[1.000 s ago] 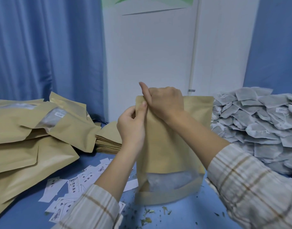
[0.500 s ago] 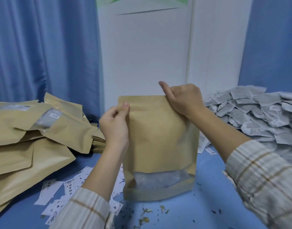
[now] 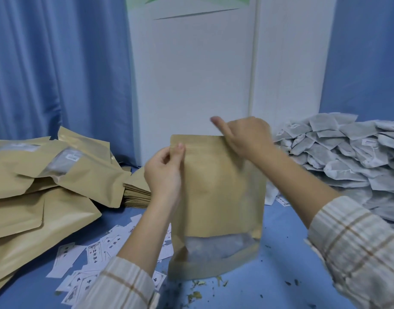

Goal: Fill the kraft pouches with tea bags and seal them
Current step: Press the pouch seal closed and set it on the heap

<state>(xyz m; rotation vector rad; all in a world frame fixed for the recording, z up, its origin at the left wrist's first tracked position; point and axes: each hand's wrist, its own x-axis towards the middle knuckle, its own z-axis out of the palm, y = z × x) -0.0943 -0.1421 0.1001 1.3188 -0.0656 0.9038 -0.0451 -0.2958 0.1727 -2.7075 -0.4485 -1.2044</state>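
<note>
Left of the standing kraft pouch (image 3: 216, 197) lies a loose heap of filled pouches (image 3: 42, 188), matte tan paper with frosted windows, so I judge several are already packed and closed. Between that heap and the standing pouch sits a flat stack of unused pouches (image 3: 135, 192), their thin edges layered like cards, which tells me more remain to be filled. In front of it, nearer to me, small white printed paper tags (image 3: 80, 259) are scattered on the blue desk (image 3: 280, 275). The standing pouch is upright on the desk in front of me, its base gusset spread, and pale tea bags show through the clear window near its bottom, so the filling of this one looks done. My left hand (image 3: 164, 172) pinches the pouch's top left corner between thumb and fingers; my right hand (image 3: 245, 139) pinches the top edge toward the right, thumb raised. I judge I am pressing the zip strip along the top, with the seal partly run and the right end perhaps not yet closed. Dry leaf crumbs (image 3: 200, 288) speckle the desk at the pouch's foot. Right of the pouch rises a big pile of tea bags (image 3: 347, 157), soft grey-white fibrous sachets, square and slightly puffed.
</note>
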